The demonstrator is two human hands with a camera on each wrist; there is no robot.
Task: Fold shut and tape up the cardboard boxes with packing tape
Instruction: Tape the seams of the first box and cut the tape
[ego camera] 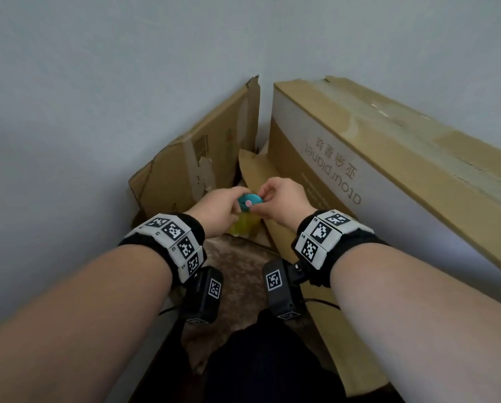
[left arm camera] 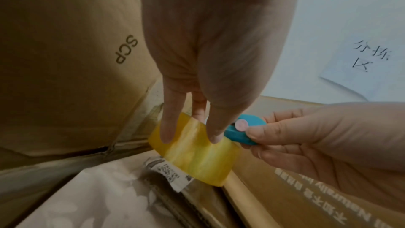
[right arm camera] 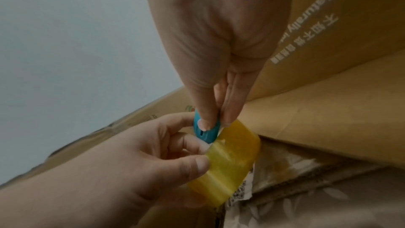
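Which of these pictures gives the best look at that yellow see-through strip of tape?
The left wrist view: the yellow translucent tape strip lies broad and flat there. The right wrist view shows it angled, pinched by the left hand. In the head view, hands mostly hide it.
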